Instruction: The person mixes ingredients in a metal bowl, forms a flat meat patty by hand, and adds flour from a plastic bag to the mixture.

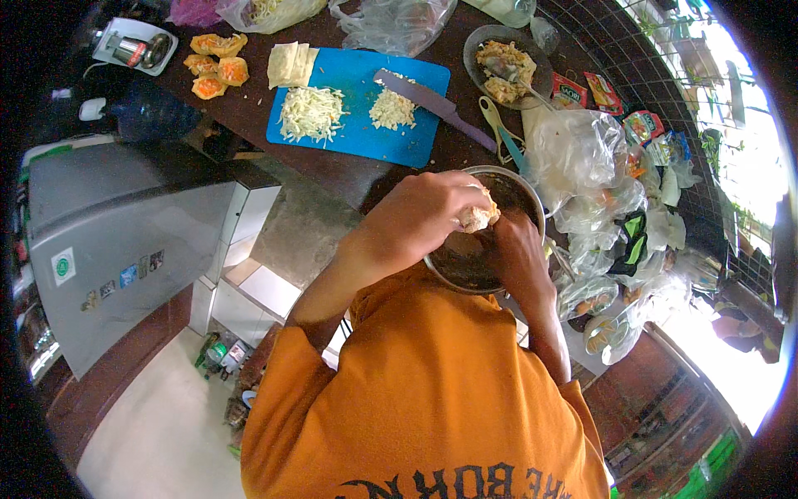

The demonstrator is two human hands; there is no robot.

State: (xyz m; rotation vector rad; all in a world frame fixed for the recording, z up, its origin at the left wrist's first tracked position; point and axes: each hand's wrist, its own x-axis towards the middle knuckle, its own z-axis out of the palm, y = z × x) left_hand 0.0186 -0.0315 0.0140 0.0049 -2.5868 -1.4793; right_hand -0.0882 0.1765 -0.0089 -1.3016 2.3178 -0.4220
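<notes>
- My left hand (424,218) is curled tight around a pale lump of food (476,218), squeezing it over the metal bowl (525,185).
- My right hand (517,249) rests on the bowl's near side; I cannot tell how its fingers sit.
- Past the bowl, the blue cutting board (359,133) already holds two chopped piles and a knife (432,104).
- The squash pieces (214,65) farther off look uncut.

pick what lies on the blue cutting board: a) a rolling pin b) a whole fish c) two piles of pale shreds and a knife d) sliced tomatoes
c, the blue cutting board carries two piles of pale shreds and a knife lying across its right end.
</notes>
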